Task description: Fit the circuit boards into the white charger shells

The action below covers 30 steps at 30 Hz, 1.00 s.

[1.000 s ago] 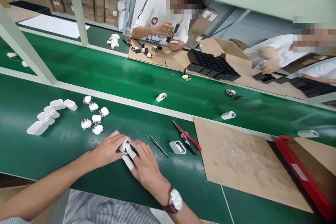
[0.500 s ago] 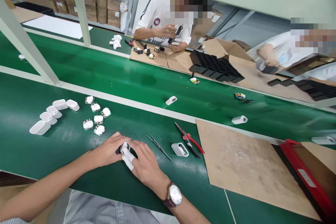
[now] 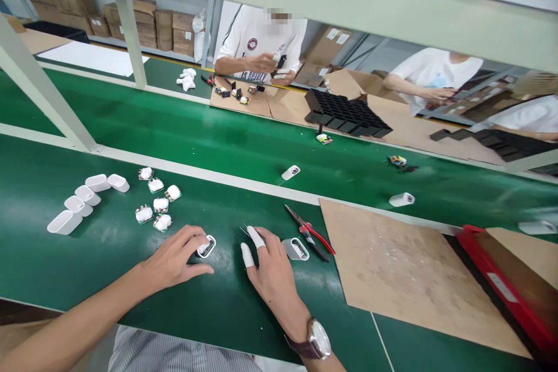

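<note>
My left hand (image 3: 176,256) rests on the green bench, fingers curled over a small white charger casing (image 3: 206,246) whose open end faces me. My right hand (image 3: 270,267) has let go of it and lies further right, fingers stretched out. White cots cover its thumb and forefinger, and its fingertips lie on the thin metal tweezers (image 3: 244,230), only the points of which show. Just right of that hand lies another empty white casing (image 3: 296,249).
Red-handled pliers (image 3: 310,233) lie by a cardboard sheet (image 3: 392,267), with a red tray (image 3: 501,285) beyond. Empty casings (image 3: 82,197) and small circuit boards (image 3: 157,200) sit at left. Casings (image 3: 290,172) ride the belt. Two people work opposite near black trays (image 3: 344,113).
My hands have parted. The right hand left the casing and moved right onto the tweezers, while the left hand kept the casing. The view tilted slightly.
</note>
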{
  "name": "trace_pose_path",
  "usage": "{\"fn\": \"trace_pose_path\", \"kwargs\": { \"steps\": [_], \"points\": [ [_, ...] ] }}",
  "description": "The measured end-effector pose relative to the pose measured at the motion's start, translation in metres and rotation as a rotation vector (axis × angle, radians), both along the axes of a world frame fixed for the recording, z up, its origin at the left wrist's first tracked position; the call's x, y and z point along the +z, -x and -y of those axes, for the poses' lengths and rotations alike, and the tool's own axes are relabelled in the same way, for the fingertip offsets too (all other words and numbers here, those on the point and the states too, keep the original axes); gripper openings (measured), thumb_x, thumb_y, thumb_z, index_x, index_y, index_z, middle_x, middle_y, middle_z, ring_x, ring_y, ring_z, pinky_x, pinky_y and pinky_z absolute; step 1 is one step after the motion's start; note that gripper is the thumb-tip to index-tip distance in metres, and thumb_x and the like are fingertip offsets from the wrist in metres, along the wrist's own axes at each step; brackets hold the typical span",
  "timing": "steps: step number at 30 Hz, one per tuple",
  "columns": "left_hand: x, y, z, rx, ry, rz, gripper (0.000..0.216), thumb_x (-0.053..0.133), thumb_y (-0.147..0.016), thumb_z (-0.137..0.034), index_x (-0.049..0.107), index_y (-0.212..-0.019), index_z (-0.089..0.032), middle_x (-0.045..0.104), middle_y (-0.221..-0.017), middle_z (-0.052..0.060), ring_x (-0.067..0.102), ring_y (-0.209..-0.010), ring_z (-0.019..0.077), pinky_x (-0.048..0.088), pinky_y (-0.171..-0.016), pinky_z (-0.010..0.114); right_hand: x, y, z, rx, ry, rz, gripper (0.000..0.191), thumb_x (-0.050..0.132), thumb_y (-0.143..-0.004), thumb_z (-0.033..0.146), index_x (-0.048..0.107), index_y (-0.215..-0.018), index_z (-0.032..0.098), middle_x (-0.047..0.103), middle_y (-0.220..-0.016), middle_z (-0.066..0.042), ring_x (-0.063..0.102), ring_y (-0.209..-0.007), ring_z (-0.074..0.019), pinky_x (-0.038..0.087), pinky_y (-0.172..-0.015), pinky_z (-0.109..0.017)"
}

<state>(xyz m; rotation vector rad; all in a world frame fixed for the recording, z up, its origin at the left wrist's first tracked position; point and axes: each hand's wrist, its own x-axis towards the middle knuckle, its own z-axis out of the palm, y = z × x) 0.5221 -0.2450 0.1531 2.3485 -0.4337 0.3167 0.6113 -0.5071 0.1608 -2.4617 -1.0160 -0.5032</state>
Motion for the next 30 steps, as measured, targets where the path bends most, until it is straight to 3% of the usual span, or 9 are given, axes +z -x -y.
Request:
{"fn": "trace_pose_path", "kwargs": {
  "steps": [2,7,12,14,18,23,26,28,30],
  "points": [
    [0.002,-0.001,0.002,-0.025,-0.066,0.081,0.018,0.061,-0.103,-0.025,0.062,-0.121,-0.024,0.067,-0.12,0.01,0.069,-0.102,0.0235,0.06,-0.09,0.038,-0.008,-0.001,0.012,-0.067,0.048,0.023,0.04,0.047,-0.105,0.024,0.053,-0.144,0.016,0.061,-0.128,-0.02,0.062,-0.11,-0.0348,0.059,-0.088,-0.055],
    [0.012,-0.003,0.008,-0.066,-0.117,0.162,0.016,0.053,-0.104,-0.012,0.064,-0.108,-0.023,0.069,-0.117,0.01,0.068,-0.091,0.0203,0.059,-0.078,0.035,-0.021,0.004,0.021,-0.106,0.095,0.012,0.038,0.045,-0.102,0.015,0.057,-0.138,0.012,0.064,-0.12,-0.02,0.061,-0.106,-0.0336,0.059,-0.088,-0.055],
    [0.022,-0.006,0.014,-0.107,-0.19,0.113,0.017,0.051,-0.105,-0.015,0.065,-0.099,-0.022,0.071,-0.109,0.008,0.069,-0.091,0.0189,0.058,-0.079,0.032,-0.007,0.014,0.025,0.002,-0.009,0.015,0.043,0.051,-0.099,0.008,0.055,-0.141,0.016,0.064,-0.123,-0.017,0.061,-0.109,-0.0305,0.06,-0.09,-0.05],
    [0.03,-0.021,0.008,-0.129,-0.188,0.127,0.016,0.05,-0.106,-0.017,0.066,-0.105,-0.022,0.071,-0.111,0.008,0.071,-0.097,0.0192,0.059,-0.084,0.031,0.002,0.013,0.036,-0.047,-0.079,0.074,0.046,0.057,-0.099,0.011,0.052,-0.144,0.018,0.064,-0.124,-0.016,0.061,-0.111,-0.0306,0.059,-0.092,-0.051],
    [0.051,-0.094,-0.03,0.003,-0.248,0.147,0.018,0.052,-0.104,-0.029,0.068,-0.107,-0.022,0.071,-0.116,0.01,0.07,-0.105,0.0242,0.056,-0.095,0.037,0.007,-0.001,0.07,-0.283,-0.146,0.118,0.05,0.063,-0.1,0.023,0.049,-0.148,0.017,0.062,-0.128,-0.02,0.062,-0.118,-0.0338,0.059,-0.095,-0.055],
    [0.073,-0.208,-0.097,0.437,-0.405,-0.115,0.018,0.058,-0.09,-0.031,0.067,-0.093,-0.016,0.07,-0.106,0.015,0.07,-0.097,0.0327,0.056,-0.09,0.045,-0.013,-0.015,0.097,-0.277,-0.234,0.016,0.038,0.056,-0.104,0.028,0.058,-0.14,0.017,0.069,-0.124,-0.018,0.069,-0.114,-0.0303,0.062,-0.094,-0.051],
    [0.082,-0.219,-0.095,0.471,-0.385,-0.081,0.023,0.064,-0.089,-0.037,0.068,-0.096,-0.015,0.07,-0.112,0.018,0.067,-0.111,0.0371,0.053,-0.098,0.05,-0.017,-0.012,0.091,-0.274,-0.46,-0.148,0.034,0.061,-0.102,0.033,0.066,-0.133,0.019,0.073,-0.121,-0.015,0.073,-0.107,-0.0276,0.062,-0.095,-0.048],
    [0.084,-0.192,-0.067,0.368,-0.275,0.012,0.04,0.072,-0.088,-0.048,0.068,-0.113,-0.018,0.066,-0.131,0.016,0.062,-0.124,0.0365,0.051,-0.106,0.051,-0.011,-0.005,0.077,-0.25,-0.745,-0.392,0.039,0.069,-0.097,0.04,0.069,-0.13,0.02,0.074,-0.12,-0.015,0.074,-0.101,-0.0265,0.063,-0.092,-0.045],
    [0.083,-0.146,-0.025,0.134,-0.093,0.039,0.068,0.08,-0.082,-0.058,0.059,-0.136,-0.023,0.06,-0.145,0.014,0.064,-0.125,0.0335,0.055,-0.105,0.049,0.002,0.005,0.058,-0.164,-1.07,-0.747,0.042,0.075,-0.092,0.045,0.072,-0.127,0.021,0.076,-0.118,-0.013,0.075,-0.097,-0.0263,0.064,-0.088,-0.043]
  ]
}}
